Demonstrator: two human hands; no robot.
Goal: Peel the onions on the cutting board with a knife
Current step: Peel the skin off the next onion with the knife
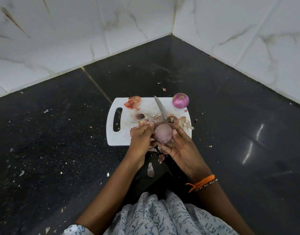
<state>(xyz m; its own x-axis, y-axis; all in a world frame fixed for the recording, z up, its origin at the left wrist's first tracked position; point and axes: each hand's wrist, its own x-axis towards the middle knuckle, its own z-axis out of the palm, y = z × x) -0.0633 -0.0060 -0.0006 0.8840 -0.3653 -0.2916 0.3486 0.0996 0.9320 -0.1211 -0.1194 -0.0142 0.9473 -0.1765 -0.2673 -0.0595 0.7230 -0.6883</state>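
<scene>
A pale, partly peeled onion (163, 133) is held over the near edge of the white cutting board (127, 138). My right hand (181, 150) cups it from the right and below, thumb on its side. My left hand (140, 138) grips it from the left, with curled fingers and the thumb pinching at its top edge. The knife (160, 107) lies on the board beyond the onion, blade pointing away to the left; its handle end is hidden behind the onion. A peeled purple onion (180, 100) sits at the board's far right corner.
Dry onion skins (133, 102) lie at the board's far left, and more skins (184, 122) at its right. Peel pieces (150, 169) lie on the black floor (61, 133) between my arms. White marble walls (61, 39) meet in a corner behind the board.
</scene>
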